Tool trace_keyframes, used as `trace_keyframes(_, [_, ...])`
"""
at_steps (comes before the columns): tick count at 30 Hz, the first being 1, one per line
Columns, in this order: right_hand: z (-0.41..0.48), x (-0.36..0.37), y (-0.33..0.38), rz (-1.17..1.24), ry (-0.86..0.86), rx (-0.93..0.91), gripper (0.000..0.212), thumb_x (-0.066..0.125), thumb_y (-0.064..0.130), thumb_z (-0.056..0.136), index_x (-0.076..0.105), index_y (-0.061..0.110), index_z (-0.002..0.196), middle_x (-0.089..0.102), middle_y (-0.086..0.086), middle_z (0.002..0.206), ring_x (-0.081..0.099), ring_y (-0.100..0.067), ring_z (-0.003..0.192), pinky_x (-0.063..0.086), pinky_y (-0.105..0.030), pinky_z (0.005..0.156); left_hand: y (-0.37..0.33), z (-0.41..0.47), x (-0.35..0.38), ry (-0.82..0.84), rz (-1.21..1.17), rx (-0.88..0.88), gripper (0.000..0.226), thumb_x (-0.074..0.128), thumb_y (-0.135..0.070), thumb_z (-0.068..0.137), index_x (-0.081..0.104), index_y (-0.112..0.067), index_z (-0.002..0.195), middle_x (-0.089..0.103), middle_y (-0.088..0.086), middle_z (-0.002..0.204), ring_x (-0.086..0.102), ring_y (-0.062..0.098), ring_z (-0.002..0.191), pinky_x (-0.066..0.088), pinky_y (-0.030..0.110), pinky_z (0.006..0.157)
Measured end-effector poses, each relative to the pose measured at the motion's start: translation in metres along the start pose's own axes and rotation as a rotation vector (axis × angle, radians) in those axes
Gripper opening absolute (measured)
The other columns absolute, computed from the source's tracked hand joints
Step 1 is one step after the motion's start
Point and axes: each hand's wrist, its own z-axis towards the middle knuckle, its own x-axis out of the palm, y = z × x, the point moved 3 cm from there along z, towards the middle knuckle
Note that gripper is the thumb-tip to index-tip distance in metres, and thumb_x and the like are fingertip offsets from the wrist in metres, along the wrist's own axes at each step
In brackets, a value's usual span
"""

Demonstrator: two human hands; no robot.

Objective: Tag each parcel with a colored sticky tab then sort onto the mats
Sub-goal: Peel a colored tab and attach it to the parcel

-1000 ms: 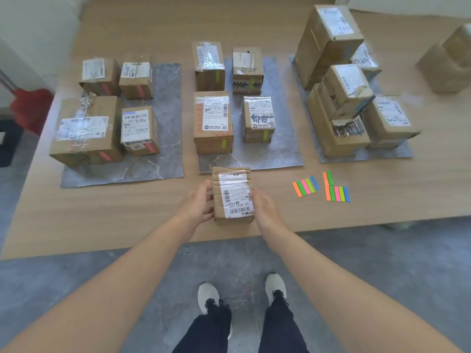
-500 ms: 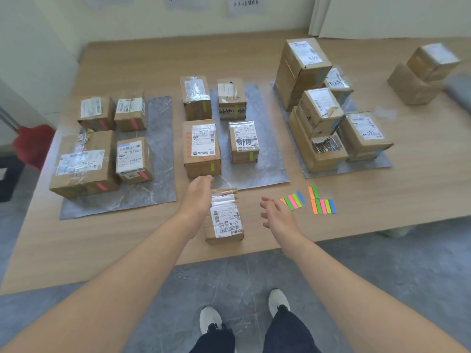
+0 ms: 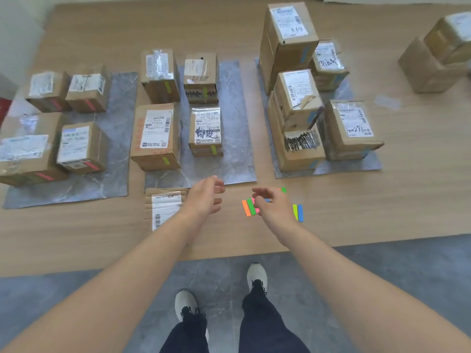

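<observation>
The right hand (image 3: 274, 207) now reaches over the sticky tabs (image 3: 248, 208), grip unclear. The left hand (image 3: 205, 197), relaxed and empty, has left the parcel (image 3: 163, 207) lying before the middle mat (image 3: 234, 149). The left mat (image 3: 117, 138) bears four tagged parcels (image 3: 155, 136), the middle mat four, the right mat (image 3: 356, 169) five.

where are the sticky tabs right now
In the head view, the sticky tabs lie on the table near its front edge, partly hidden by the right hand, right of the loose parcel.

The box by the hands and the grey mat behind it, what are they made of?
The box looks like matte brown corrugated cardboard: creased flap, ridged sides, white paper label. The grey mat looks thin and flat with marble-like veins, probably printed vinyl or rubber; I cannot tell which.
</observation>
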Motion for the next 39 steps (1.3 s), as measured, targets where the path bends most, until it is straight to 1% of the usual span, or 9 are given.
trace_keyframes(4, [0.023, -0.027, -0.01, -0.158, 0.037, -0.029, 0.026, 0.064, 0.012, 0.092, 0.071, 0.022, 0.114, 0.07, 0.004, 0.11, 0.061, -0.004, 0.082, 0.046, -0.015, 0.07, 0.014, 0.01, 0.028, -0.007, 0.016, -0.034, 0.036, 0.039, -0.035, 0.103, 0.063, -0.013, 0.118, 0.067, 0.007, 0.118, 0.063, 0.029, 0.104, 0.052, 0.043, 0.099])
trace_keyframes(11, [0.061, -0.045, -0.025, -0.721, 0.172, -0.361, 0.038, 0.069, -0.003, 0.085, 0.073, 0.007, 0.121, 0.066, -0.01, 0.117, 0.062, -0.027, 0.105, 0.049, -0.036, 0.089, 0.035, 0.018, 0.063, 0.039, 0.096, -0.084, 0.033, 0.04, -0.034, 0.102, 0.067, -0.018, 0.112, 0.069, 0.006, 0.115, 0.064, 0.026, 0.102, 0.053, 0.04, 0.095])
trace_keyframes(15, [0.079, -0.043, -0.028, -0.924, 0.318, -0.432, 0.045, 0.077, 0.001, 0.08, 0.072, 0.008, 0.124, 0.062, -0.015, 0.115, 0.06, -0.036, 0.107, 0.052, -0.047, 0.086, 0.046, 0.019, 0.074, 0.115, 0.168, -0.098, 0.027, 0.049, -0.032, 0.101, 0.067, -0.016, 0.113, 0.066, 0.009, 0.119, 0.064, 0.027, 0.105, 0.059, 0.043, 0.089])
trace_keyframes(25, [0.094, -0.032, -0.019, -1.076, 0.42, -0.445, 0.038, 0.084, 0.01, 0.077, 0.077, 0.012, 0.114, 0.058, -0.01, 0.115, 0.058, -0.032, 0.108, 0.051, -0.041, 0.081, 0.056, 0.03, 0.08, 0.161, 0.147, -0.136, 0.019, 0.053, -0.022, 0.099, 0.066, -0.009, 0.104, 0.058, 0.01, 0.108, 0.057, 0.023, 0.094, 0.063, 0.044, 0.075])
trace_keyframes(30, [0.099, -0.031, -0.013, -1.072, 0.43, -0.423, 0.025, 0.083, 0.01, 0.078, 0.076, 0.009, 0.102, 0.057, -0.008, 0.111, 0.058, -0.03, 0.105, 0.038, -0.032, 0.069, 0.056, 0.032, 0.077, 0.188, 0.27, -0.096, 0.021, 0.052, -0.019, 0.096, 0.068, -0.009, 0.107, 0.058, 0.008, 0.105, 0.06, 0.02, 0.093, 0.058, 0.033, 0.058])
trace_keyframes(32, [0.101, -0.031, -0.014, -1.054, 0.43, -0.424, 0.024, 0.084, 0.012, 0.077, 0.075, 0.009, 0.099, 0.054, -0.005, 0.105, 0.058, -0.03, 0.104, 0.034, -0.031, 0.068, 0.055, 0.032, 0.077, 0.207, 0.401, 0.0, 0.019, 0.05, -0.018, 0.097, 0.068, -0.021, 0.105, 0.062, 0.005, 0.102, 0.06, 0.018, 0.085, 0.055, 0.03, 0.059])
trace_keyframes(35, [0.103, -0.031, -0.016, -1.026, 0.43, -0.429, 0.023, 0.086, 0.014, 0.075, 0.075, 0.009, 0.095, 0.055, -0.005, 0.103, 0.058, -0.029, 0.102, 0.034, -0.031, 0.067, 0.059, 0.038, 0.072, 0.194, 0.856, 0.402, 0.035, 0.052, -0.016, 0.095, 0.064, -0.015, 0.128, 0.064, 0.003, 0.116, 0.06, 0.02, 0.099, 0.045, 0.025, 0.084])
trace_keyframes(37, [0.104, -0.031, -0.017, -1.011, 0.422, -0.436, 0.023, 0.086, 0.015, 0.076, 0.076, 0.008, 0.095, 0.058, -0.007, 0.106, 0.059, -0.03, 0.102, 0.036, -0.031, 0.068, 0.064, 0.041, 0.071, 0.204, 1.12, 0.672, 0.039, 0.054, -0.014, 0.09, 0.065, -0.01, 0.127, 0.06, 0.006, 0.124, 0.056, 0.027, 0.109, 0.046, 0.034, 0.094])
trace_keyframes(39, [0.103, -0.032, -0.017, -1.009, 0.424, -0.447, 0.024, 0.085, 0.017, 0.077, 0.075, 0.008, 0.097, 0.058, -0.008, 0.109, 0.059, -0.031, 0.104, 0.036, -0.031, 0.068, 0.071, 0.042, 0.073, 0.23, 1.272, 0.782, 0.04, 0.053, -0.017, 0.086, 0.064, -0.01, 0.124, 0.055, 0.01, 0.135, 0.053, 0.031, 0.115, 0.048, 0.042, 0.096])
